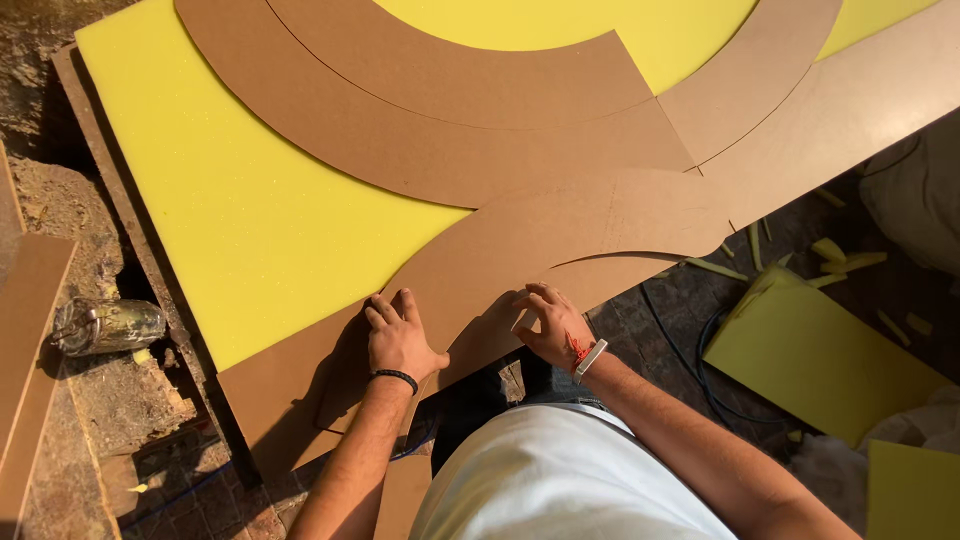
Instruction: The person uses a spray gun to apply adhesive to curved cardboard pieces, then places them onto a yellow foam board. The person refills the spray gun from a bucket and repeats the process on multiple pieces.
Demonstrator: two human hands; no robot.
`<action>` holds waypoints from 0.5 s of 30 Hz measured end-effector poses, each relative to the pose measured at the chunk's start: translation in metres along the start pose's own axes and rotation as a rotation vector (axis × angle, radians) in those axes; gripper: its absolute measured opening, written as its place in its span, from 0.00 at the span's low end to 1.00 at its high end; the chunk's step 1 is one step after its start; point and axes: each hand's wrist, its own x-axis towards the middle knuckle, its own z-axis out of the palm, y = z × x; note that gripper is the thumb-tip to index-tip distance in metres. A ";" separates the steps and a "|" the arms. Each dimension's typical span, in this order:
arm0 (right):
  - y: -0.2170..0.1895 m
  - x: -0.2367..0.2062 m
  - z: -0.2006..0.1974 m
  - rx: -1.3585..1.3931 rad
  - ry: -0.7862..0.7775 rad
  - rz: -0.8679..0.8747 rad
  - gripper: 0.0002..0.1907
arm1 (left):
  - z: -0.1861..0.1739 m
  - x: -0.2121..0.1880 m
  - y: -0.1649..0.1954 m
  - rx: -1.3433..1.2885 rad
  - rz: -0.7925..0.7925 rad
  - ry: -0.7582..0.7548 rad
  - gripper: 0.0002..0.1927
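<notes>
Head view, looking down. Left hand (400, 340) lies flat, fingers spread, palm pressing on a curved brown board piece (520, 240) near its lower edge; the grip holds nothing, only bears down. Right hand (553, 325) rests with bent fingertips on the inner edge of the same piece, where the curve has been cut away; it too closes on nothing. The piece lies on a large yellow foam sheet (250, 210), its lower end overhanging the sheet toward the person. Above it lie further brown arc pieces (430, 90), overlapping and touching one another. Judgement: the board looks thin and unsupported at the overhang, so uneven pressure from either hand could tilt or slide it off line over the foam; the narrow neck at the right of the curve looks likeliest to flex or crack. Surroundings: a dented metal can (108, 325) on rough ground at left, well apart; a blue cable (700, 370) on the paved floor at right; a yellow foam offcut (820, 360) and small yellow scraps (840, 258) near it. Cable and scraps lie close by the person's standing place and could foul a step.
</notes>
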 end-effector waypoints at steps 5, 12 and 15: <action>-0.001 -0.019 -0.009 0.104 0.024 0.185 0.25 | -0.007 0.007 0.005 0.342 0.154 -0.065 0.69; 0.008 -0.002 -0.010 1.013 0.038 0.610 0.45 | -0.016 0.002 -0.011 0.112 0.108 -0.141 0.65; 0.013 0.024 -0.011 1.467 0.055 0.630 0.39 | -0.017 0.004 -0.014 0.075 0.053 -0.173 0.66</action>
